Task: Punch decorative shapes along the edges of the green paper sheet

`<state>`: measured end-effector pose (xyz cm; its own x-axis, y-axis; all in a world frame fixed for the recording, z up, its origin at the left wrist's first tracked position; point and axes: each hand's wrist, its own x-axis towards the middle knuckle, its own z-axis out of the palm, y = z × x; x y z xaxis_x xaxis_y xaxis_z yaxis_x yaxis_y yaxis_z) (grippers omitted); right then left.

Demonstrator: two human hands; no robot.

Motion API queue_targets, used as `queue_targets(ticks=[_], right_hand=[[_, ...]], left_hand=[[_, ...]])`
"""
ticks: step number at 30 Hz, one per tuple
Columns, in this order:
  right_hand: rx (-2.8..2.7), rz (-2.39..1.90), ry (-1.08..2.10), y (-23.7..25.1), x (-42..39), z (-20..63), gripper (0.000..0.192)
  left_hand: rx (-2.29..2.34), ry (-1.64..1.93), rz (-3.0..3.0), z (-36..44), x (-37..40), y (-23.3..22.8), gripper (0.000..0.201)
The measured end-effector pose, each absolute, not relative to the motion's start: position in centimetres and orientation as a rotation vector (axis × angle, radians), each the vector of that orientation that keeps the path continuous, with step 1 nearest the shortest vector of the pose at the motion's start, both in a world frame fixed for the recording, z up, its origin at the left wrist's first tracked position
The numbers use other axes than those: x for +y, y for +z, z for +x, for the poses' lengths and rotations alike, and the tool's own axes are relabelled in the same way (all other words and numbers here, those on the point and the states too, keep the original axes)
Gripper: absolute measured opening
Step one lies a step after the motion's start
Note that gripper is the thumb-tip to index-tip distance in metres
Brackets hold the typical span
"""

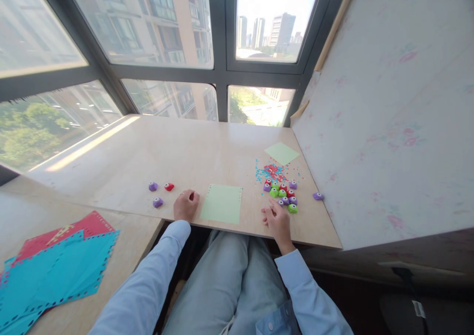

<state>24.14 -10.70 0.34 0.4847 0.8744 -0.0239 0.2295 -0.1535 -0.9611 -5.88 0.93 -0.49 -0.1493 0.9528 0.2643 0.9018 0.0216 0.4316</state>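
A light green sheet of paper (221,204) lies in front of me, with small punched holes along its top edge and upper corners. Just left of it, my left hand (186,205) rests on the table, curled into a loose fist with nothing visible in it. My right hand (277,221) is right of the sheet, index finger stretched towards a cluster of small craft punches, the other fingers partly bent. Its fingertips are beside a purple punch (280,203) and a green punch (292,208); whether they touch is unclear. Red punches (291,193) sit among them.
Red and blue paper bits (273,171) are scattered behind the cluster, near another green sheet (282,153). A purple punch (318,196) stands by the wall. Left are a red punch (169,187) and two purple ones (157,203). Punched blue sheets (62,271) overlap red paper (94,222).
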Motion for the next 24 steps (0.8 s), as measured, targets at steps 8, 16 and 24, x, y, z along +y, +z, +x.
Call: queue_targets(ticks=[8, 16, 24], right_hand=[[-0.863, -1.666, 0.644, 0.2, -11.2, 23.8, 0.069], [-0.799, -1.642, 0.628, 0.6, -12.6, 24.1, 0.073], [-0.834, -1.594, 0.707, 0.6, -14.1, 25.0, 0.064]], left_hand=[[2.188, 0.754, 1.999, -5.8, 1.0, -0.5, 0.022], [2.213, 0.739, 2.006, -5.7, 1.0, -0.4, 0.021], [2.253, 0.742, 1.986, -5.7, 0.9, 0.0, 0.022]])
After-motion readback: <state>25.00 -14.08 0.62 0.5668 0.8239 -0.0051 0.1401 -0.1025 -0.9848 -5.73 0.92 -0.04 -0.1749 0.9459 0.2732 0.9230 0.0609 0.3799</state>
